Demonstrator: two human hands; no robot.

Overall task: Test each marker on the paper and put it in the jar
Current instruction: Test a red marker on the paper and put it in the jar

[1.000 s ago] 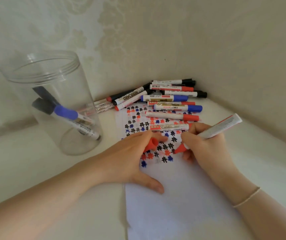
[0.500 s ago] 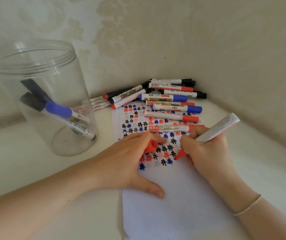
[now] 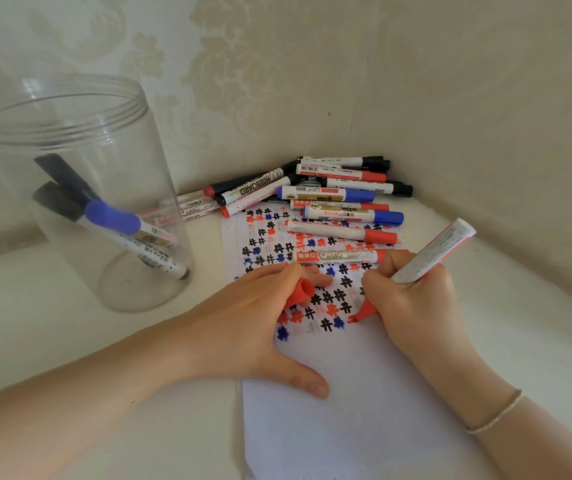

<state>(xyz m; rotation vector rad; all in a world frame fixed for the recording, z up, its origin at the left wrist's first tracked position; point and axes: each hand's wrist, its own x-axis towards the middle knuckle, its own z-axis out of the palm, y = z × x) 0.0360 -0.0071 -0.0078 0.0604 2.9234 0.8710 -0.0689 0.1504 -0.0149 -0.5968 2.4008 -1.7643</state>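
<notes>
Table [image 3: 69,341] white, set in wall corner. Clear jar [image 3: 80,188] upright at left, holding capped markers, blue cap [image 3: 113,216] among them. Paper [image 3: 346,410] flat in middle, upper part covered with red, blue, black hash marks. Marker pile [image 3: 333,195] at paper's far end, in corner. Left hand [image 3: 256,327] pressing paper, red cap [image 3: 301,293] pinched between fingers. Right hand [image 3: 412,303] grasping uncapped red marker [image 3: 433,252], tip touching paper beside marks.

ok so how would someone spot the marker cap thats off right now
Start at the paper covered in hash marks. The left hand presses on it, fingers curled around a red cap. It is the only cap not on a marker, unlike those in the corner pile.
</notes>
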